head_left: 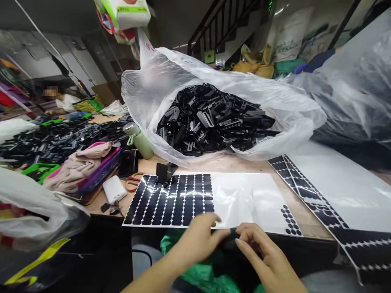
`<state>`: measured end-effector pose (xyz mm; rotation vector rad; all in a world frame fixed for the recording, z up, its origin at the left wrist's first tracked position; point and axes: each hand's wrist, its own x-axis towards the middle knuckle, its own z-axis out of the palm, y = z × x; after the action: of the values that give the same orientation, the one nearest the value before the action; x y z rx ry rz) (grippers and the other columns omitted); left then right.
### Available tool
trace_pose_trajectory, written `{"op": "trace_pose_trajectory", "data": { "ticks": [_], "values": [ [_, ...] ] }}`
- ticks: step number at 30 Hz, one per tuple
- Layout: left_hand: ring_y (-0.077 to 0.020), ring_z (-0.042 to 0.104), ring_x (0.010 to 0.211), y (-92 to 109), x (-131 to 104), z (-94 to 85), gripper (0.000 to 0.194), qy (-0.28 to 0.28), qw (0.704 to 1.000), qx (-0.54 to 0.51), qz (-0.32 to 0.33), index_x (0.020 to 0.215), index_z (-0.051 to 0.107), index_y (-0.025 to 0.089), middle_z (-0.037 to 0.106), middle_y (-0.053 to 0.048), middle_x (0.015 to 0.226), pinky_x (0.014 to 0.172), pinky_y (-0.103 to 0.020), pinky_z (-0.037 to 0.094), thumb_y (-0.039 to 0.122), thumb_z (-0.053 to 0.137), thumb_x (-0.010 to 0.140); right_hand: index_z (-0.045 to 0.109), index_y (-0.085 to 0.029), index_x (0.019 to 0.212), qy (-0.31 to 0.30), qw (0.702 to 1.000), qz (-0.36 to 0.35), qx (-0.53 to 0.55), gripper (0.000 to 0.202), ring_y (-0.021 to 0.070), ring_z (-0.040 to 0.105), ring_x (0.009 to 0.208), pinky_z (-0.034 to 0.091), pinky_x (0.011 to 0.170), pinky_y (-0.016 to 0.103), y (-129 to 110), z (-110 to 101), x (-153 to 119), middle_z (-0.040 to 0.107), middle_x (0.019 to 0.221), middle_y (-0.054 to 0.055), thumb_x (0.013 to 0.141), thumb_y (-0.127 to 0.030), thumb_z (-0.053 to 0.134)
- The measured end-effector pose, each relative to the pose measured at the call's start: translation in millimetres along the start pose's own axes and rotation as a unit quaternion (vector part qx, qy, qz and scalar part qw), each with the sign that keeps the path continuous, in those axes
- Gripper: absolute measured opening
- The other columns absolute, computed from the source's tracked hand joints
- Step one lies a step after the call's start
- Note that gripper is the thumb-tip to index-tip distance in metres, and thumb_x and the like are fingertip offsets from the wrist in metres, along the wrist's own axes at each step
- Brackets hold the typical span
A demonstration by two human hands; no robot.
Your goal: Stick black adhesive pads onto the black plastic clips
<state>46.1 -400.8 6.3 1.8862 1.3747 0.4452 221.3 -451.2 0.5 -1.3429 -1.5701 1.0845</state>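
My left hand reaches over the near edge of a white backing sheet, its thumb and forefinger apart. Its thumb tip touches a small black piece, mostly hidden by the fingers. My right hand pinches that piece between bent fingers, just off the table's front edge. Rows of black rounded stickers cover the sheet's left part; several round black stickers are at its right end. Behind, a clear plastic bag lies wide open, full of black plastic clip-like parts.
A black block-shaped object stands on the sheet's far edge. To the left are orange-handled scissors, a white power bank, a green bottle and a cloth-filled basket. More sticker sheets overhang at right. A person sits far left.
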Motion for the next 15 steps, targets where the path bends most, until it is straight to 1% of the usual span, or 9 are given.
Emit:
{"op": "trace_pose_trajectory", "data": {
  "ticks": [2,3,4,5,7,9,12,15],
  "values": [
    [-0.0173,0.057,0.073,0.7,42.4,-25.7,0.032,0.094,0.994,0.062,0.019,0.085,0.062,0.018,0.064,-0.007,0.079,0.066,-0.025,0.039,0.043,0.042,0.083,0.047,-0.023,0.065,0.018,1.0,0.009,0.001,0.023,0.016,0.052,0.067,0.044,0.06,0.023,-0.9,1.0,1.3,0.055,0.073,0.003,0.08,-0.04,0.045],
    [-0.0174,0.058,0.077,-1.2,68.1,-39.9,0.034,0.145,0.983,0.111,0.008,0.088,0.061,0.017,0.064,-0.007,0.084,0.07,-0.025,0.039,0.041,0.038,0.085,0.047,-0.022,0.065,0.024,1.0,0.012,0.003,0.023,0.016,0.052,0.067,0.044,0.06,0.023,-1.0,1.4,1.4,0.055,0.073,0.003,0.08,-0.04,0.046],
    [-0.0179,0.058,0.083,-4.9,94.5,-54.2,0.034,0.191,0.966,0.171,-0.027,0.092,0.06,0.016,0.064,-0.009,0.09,0.074,-0.026,0.039,0.038,0.036,0.087,0.048,-0.022,0.065,0.026,1.0,0.014,0.007,0.023,0.0158,0.052,0.067,0.043,0.06,0.023,-1.0,1.4,1.3,0.055,0.073,0.003,0.08,-0.04,0.046],
    [-0.0185,0.057,0.091,-10.2,119.8,-67.9,0.033,0.205,0.947,0.233,-0.08,0.097,0.059,0.016,0.063,-0.01,0.096,0.078,-0.026,0.038,0.035,0.034,0.088,0.048,-0.022,0.065,0.024,1.0,0.012,0.012,0.024,0.0154,0.052,0.066,0.043,0.06,0.022,-0.7,0.9,1.0,0.055,0.073,0.002,0.08,-0.04,0.046],
    [-0.022,0.055,0.098,-24.0,162.2,-89.5,0.03,0.199,0.938,0.256,-0.121,0.099,0.058,0.012,0.061,-0.014,0.101,0.081,-0.029,0.039,0.03,0.038,0.088,0.048,-0.021,0.064,0.019,1.0,0.008,0.024,0.024,0.0146,0.052,0.064,0.043,0.059,0.022,0.7,-1.8,0.5,0.055,0.073,0.002,0.08,-0.039,0.046],
    [-0.0223,0.056,0.096,-39.2,191.3,-100.1,0.025,0.177,0.935,0.269,-0.148,0.097,0.059,0.009,0.06,-0.015,0.1,0.081,-0.032,0.041,0.027,0.045,0.086,0.049,-0.021,0.064,0.021,0.999,0.011,0.028,0.022,0.0141,0.051,0.062,0.043,0.058,0.021,4.0,-6.8,0.1,0.054,0.071,0.002,0.079,-0.038,0.048],
    [-0.0192,0.055,0.094,-59.9,215.0,-99.9,0.031,0.147,0.931,0.29,-0.165,0.108,0.053,0.012,0.055,-0.01,0.108,0.079,-0.039,0.046,0.03,0.05,0.083,0.051,-0.021,0.063,0.043,0.998,0.032,0.028,0.021,0.0139,0.051,0.06,0.044,0.056,0.021,13.2,-13.9,-0.3,0.053,0.067,0.001,0.076,-0.038,0.051],
    [-0.0192,0.055,0.095,-72.3,223.7,-93.8,0.034,0.137,0.928,0.308,-0.161,0.112,0.05,0.014,0.053,-0.009,0.111,0.079,-0.039,0.047,0.031,0.051,0.083,0.052,-0.021,0.06,0.06,0.996,0.054,0.036,0.023,0.0143,0.051,0.057,0.044,0.054,0.022,26.2,-11.8,-0.8,0.053,0.064,0.001,0.073,-0.041,0.054]
  ]
}}
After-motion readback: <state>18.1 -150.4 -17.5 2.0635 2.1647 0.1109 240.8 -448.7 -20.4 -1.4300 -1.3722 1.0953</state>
